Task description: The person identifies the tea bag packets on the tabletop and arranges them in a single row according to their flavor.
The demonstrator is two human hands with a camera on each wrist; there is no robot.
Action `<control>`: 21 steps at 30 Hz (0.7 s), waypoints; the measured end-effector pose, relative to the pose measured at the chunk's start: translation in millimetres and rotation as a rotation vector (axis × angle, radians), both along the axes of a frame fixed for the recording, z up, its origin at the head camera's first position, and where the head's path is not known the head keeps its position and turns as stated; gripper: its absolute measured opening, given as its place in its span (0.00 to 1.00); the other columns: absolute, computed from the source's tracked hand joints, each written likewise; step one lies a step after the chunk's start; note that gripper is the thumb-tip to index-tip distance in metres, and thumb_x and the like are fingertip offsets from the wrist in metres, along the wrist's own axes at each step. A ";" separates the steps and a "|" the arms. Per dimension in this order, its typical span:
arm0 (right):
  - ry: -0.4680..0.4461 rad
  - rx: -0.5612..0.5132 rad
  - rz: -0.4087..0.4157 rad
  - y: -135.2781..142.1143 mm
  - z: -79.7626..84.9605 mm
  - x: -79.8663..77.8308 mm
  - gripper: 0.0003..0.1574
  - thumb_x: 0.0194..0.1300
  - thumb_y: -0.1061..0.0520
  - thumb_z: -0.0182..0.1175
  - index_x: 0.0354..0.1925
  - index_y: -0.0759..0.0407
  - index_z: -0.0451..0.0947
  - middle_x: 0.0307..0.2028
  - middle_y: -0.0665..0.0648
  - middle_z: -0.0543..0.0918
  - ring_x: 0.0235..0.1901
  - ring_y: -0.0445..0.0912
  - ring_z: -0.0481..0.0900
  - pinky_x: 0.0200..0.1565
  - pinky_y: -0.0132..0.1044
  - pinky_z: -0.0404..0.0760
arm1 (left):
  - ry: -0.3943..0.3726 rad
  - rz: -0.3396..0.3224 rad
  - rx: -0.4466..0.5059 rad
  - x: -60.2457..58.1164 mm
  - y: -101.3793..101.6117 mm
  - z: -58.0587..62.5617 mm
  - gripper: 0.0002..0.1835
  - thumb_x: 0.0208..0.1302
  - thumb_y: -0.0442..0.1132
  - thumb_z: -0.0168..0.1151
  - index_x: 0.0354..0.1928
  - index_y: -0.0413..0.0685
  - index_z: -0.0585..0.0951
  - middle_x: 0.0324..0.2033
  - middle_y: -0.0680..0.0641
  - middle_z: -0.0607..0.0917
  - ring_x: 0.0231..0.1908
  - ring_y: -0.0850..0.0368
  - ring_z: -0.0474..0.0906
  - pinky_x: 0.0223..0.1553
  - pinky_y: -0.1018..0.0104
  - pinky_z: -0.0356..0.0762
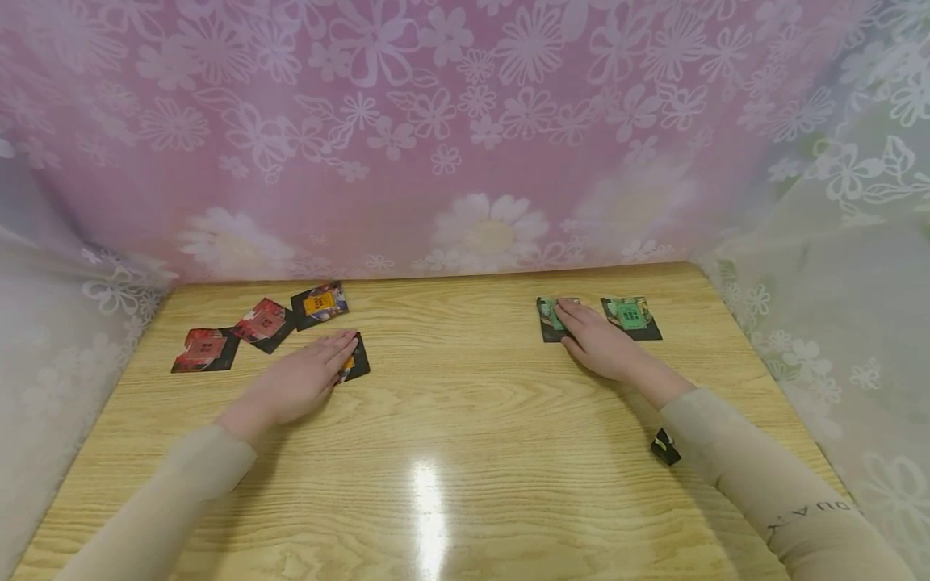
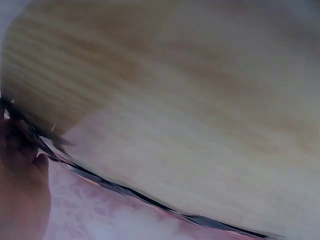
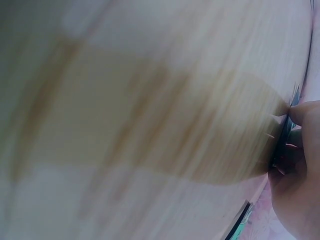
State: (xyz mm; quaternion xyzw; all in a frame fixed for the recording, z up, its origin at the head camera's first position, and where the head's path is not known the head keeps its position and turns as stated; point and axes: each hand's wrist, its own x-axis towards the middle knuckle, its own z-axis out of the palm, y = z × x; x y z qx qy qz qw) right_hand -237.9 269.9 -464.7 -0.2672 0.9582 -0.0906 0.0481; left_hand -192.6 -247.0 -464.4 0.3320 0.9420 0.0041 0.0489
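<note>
My left hand (image 1: 308,375) lies with its fingers extended over a flat black packet with a yellow label (image 1: 356,363), hiding much of it. My right hand (image 1: 599,343) rests on a black packet with a green label (image 1: 548,323), its fingers reaching across the label. Just right of those fingers lies a second green-labelled packet (image 1: 630,318). Beyond the left hand lie another yellow-labelled packet (image 1: 320,304) and two red-labelled ones, the nearer packet (image 1: 205,349) and the farther packet (image 1: 264,324). Both wrist views show the fingers low at the tabletop, seen edge-on.
The wooden table (image 1: 450,420) carries all the packets. A small black object (image 1: 664,448) with a pale green mark sits beside the right sleeve. A pink flowered curtain (image 1: 407,161) hangs behind the table, and pale sheer cloth (image 1: 835,323) hangs at the right side.
</note>
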 end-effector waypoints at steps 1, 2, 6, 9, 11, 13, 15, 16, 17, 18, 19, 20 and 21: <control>-0.002 0.002 -0.001 0.1 -0.1 0.0 0.39 0.84 0.55 0.53 0.81 0.73 0.55 0.82 0.73 0.56 0.81 0.69 0.55 0.81 0.66 0.60 | -0.009 -0.005 0.001 -0.7 4.7 0.7 0.32 0.85 0.39 0.47 0.84 0.40 0.56 0.84 0.38 0.57 0.83 0.38 0.56 0.82 0.41 0.61; -0.005 0.003 -0.002 0.4 -0.3 0.1 0.39 0.84 0.55 0.52 0.81 0.73 0.55 0.82 0.73 0.56 0.81 0.69 0.55 0.81 0.66 0.59 | -0.025 -0.004 0.006 -1.6 9.6 1.7 0.31 0.86 0.39 0.45 0.85 0.42 0.55 0.84 0.40 0.56 0.83 0.39 0.55 0.83 0.41 0.60; -0.002 0.006 -0.002 0.9 -1.1 -0.3 0.39 0.84 0.55 0.52 0.81 0.73 0.55 0.82 0.73 0.56 0.81 0.69 0.55 0.81 0.66 0.60 | -0.111 0.018 0.020 -7.5 31.0 3.1 0.31 0.89 0.40 0.36 0.87 0.51 0.49 0.86 0.46 0.49 0.85 0.42 0.49 0.85 0.42 0.55; -0.001 0.006 -0.004 2.0 -1.0 -0.1 0.39 0.84 0.56 0.52 0.81 0.73 0.55 0.82 0.73 0.55 0.82 0.69 0.54 0.81 0.66 0.59 | -0.148 0.004 0.010 -15.3 49.4 1.8 0.30 0.89 0.42 0.32 0.87 0.57 0.45 0.87 0.51 0.46 0.86 0.45 0.47 0.86 0.44 0.52; -0.001 0.006 -0.004 2.5 -1.2 -0.1 0.39 0.84 0.56 0.52 0.81 0.73 0.54 0.82 0.73 0.55 0.82 0.69 0.54 0.81 0.66 0.59 | -0.152 -0.034 -0.001 -21.1 62.3 0.3 0.30 0.89 0.42 0.32 0.87 0.57 0.45 0.87 0.51 0.45 0.86 0.47 0.45 0.86 0.46 0.51; -0.001 0.006 -0.002 2.9 -0.9 0.1 0.39 0.84 0.56 0.52 0.81 0.73 0.54 0.82 0.73 0.55 0.82 0.69 0.54 0.81 0.66 0.59 | -0.162 -0.073 -0.010 -26.2 76.4 0.0 0.30 0.89 0.41 0.31 0.87 0.57 0.45 0.87 0.52 0.44 0.86 0.49 0.44 0.87 0.48 0.50; -0.001 0.007 -0.002 3.2 -1.3 -0.1 0.39 0.84 0.55 0.52 0.81 0.72 0.54 0.82 0.73 0.55 0.82 0.68 0.54 0.81 0.66 0.59 | -0.165 -0.117 -0.018 -30.6 90.5 -1.1 0.30 0.89 0.41 0.30 0.87 0.57 0.45 0.87 0.51 0.44 0.86 0.50 0.43 0.87 0.49 0.49; -0.002 0.007 -0.002 3.1 -1.4 -0.1 0.39 0.84 0.55 0.52 0.81 0.72 0.54 0.82 0.73 0.55 0.82 0.68 0.54 0.81 0.66 0.59 | -0.176 -0.132 -0.020 -32.4 97.7 -0.8 0.30 0.89 0.42 0.29 0.87 0.58 0.44 0.87 0.52 0.43 0.86 0.51 0.42 0.87 0.50 0.48; -0.003 0.007 -0.003 3.1 -1.7 -0.2 0.39 0.84 0.55 0.52 0.81 0.72 0.54 0.82 0.73 0.55 0.82 0.68 0.54 0.81 0.66 0.59 | -0.177 -0.153 -0.031 -34.2 104.6 -1.0 0.30 0.90 0.42 0.29 0.87 0.59 0.43 0.87 0.52 0.43 0.86 0.52 0.41 0.87 0.51 0.48; -0.005 0.007 -0.004 3.0 -1.9 -0.6 0.39 0.84 0.55 0.52 0.81 0.72 0.54 0.82 0.73 0.55 0.82 0.68 0.54 0.81 0.66 0.59 | -0.175 -0.177 -0.038 -35.1 110.9 -0.4 0.30 0.90 0.43 0.29 0.87 0.59 0.43 0.87 0.53 0.43 0.86 0.52 0.41 0.87 0.51 0.49; -0.006 0.009 -0.005 2.8 -2.2 -0.8 0.39 0.84 0.55 0.52 0.82 0.72 0.54 0.82 0.73 0.55 0.82 0.68 0.54 0.81 0.66 0.59 | -0.171 -0.199 -0.046 -36.1 117.1 -0.1 0.30 0.90 0.43 0.28 0.87 0.59 0.43 0.87 0.53 0.42 0.86 0.53 0.41 0.87 0.52 0.49; -0.006 0.011 -0.006 2.6 -2.5 -0.9 0.39 0.84 0.55 0.52 0.82 0.72 0.54 0.83 0.72 0.55 0.82 0.68 0.54 0.81 0.66 0.59 | -0.162 -0.220 -0.050 -36.7 122.6 0.0 0.30 0.90 0.44 0.28 0.87 0.59 0.42 0.87 0.53 0.42 0.86 0.53 0.41 0.87 0.53 0.49; -0.006 0.011 -0.006 2.3 -2.7 -1.1 0.39 0.84 0.55 0.52 0.82 0.72 0.54 0.83 0.73 0.55 0.82 0.68 0.54 0.81 0.66 0.59 | -0.152 -0.240 -0.057 -36.9 127.5 0.8 0.30 0.90 0.45 0.29 0.87 0.59 0.42 0.87 0.53 0.43 0.86 0.54 0.41 0.87 0.54 0.49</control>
